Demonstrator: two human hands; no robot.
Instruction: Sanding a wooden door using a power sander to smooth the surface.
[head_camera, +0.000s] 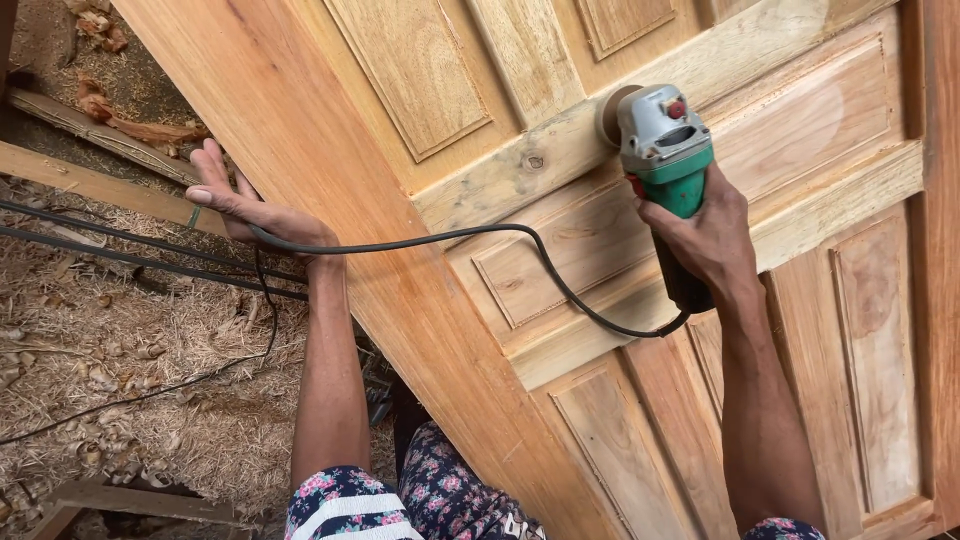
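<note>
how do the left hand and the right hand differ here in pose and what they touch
The left hand lies open with fingers spread at the wooden door's edge, the black cord crossing its wrist; the right hand is closed around the green and grey sander. The left sits off the door's side, the right over its panels. Both are bare.

Bright, even daylight; sharp focus.

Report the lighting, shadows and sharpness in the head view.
Head view: soft, even daylight, no glare; the wooden door and green sander in the right hand are sharp; dark shadow lies under the door's edge beside the left hand; slight wide-angle tilt.
</note>
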